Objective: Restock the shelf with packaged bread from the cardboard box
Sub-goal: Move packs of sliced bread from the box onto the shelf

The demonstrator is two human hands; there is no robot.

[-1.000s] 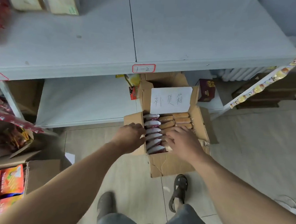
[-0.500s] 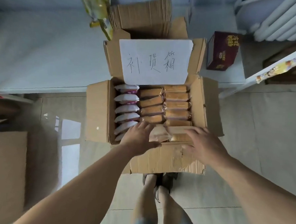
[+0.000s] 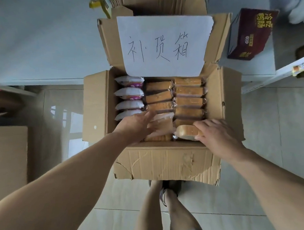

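**First loaves coming out of a nearly full box**

The cardboard box point(image 3: 166, 164) sits open on the floor, its far flap carrying a handwritten paper label point(image 3: 163, 43). Inside, three rows of packaged bread stand on edge: white-and-purple packets point(image 3: 128, 94) along the left, golden loaves in clear wrap point(image 3: 158, 95) in the middle, and more of the same point(image 3: 189, 101) on the right. The rows look close to full, so unpacking has, by my judgement, barely begun.

The right hand point(image 3: 218, 136) grips one loaf point(image 3: 186, 133) at the near right corner, fingers curled over its far edge and thumb under the near side; the loaf is tipped up but still within the box. The left hand point(image 3: 138, 127) lies with fingers spread and fairly straight over a wrapped loaf point(image 3: 162, 127) in the near middle row, touching it rather than clasping it.

The grey shelf point(image 3: 45, 47) beyond the box on the left shows none of this bread in view. A dark red carton point(image 3: 250, 35) stands on the far right. Almost all of the restocking remains
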